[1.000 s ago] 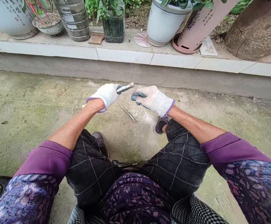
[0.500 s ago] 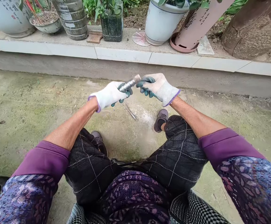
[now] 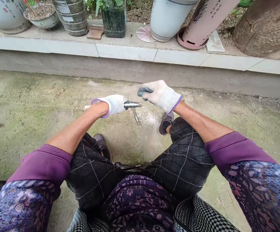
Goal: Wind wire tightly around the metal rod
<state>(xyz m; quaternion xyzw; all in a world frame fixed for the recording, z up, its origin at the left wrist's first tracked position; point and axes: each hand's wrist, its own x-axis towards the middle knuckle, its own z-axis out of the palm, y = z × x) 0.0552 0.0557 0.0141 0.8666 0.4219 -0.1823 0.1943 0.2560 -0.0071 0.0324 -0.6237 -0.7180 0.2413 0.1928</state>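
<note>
My left hand [image 3: 114, 103], in a white glove with dark palm coating, is closed around a stick [image 3: 136, 104]. Shiny silver wire or foil seems to be wound round its shaft, and its bare end is pale brown, pointing right. A pale end also shows left of my wrist. My right hand [image 3: 157, 91], gloved alike, hovers just above and right of the stick's tip, apart from it. Its fingers are curled together; whether anything small is between them is hidden. Below, a thin metallic rod [image 3: 136, 116] lies on the ground beside pale powder.
A low tiled ledge [image 3: 126, 52] runs across the front, with a white pot [image 3: 170, 21], a pink pot [image 3: 205, 24], a dark square planter [image 3: 113, 21] and a tree stump [image 3: 266, 29] on it. My shoes [image 3: 166, 122] stand on mossy concrete on either side of the powder.
My left hand has lowered, and the stick has swung from slanting upward to nearly level. My right hand is slightly lower, its fingers more curled, with a wider gap to the stick.
</note>
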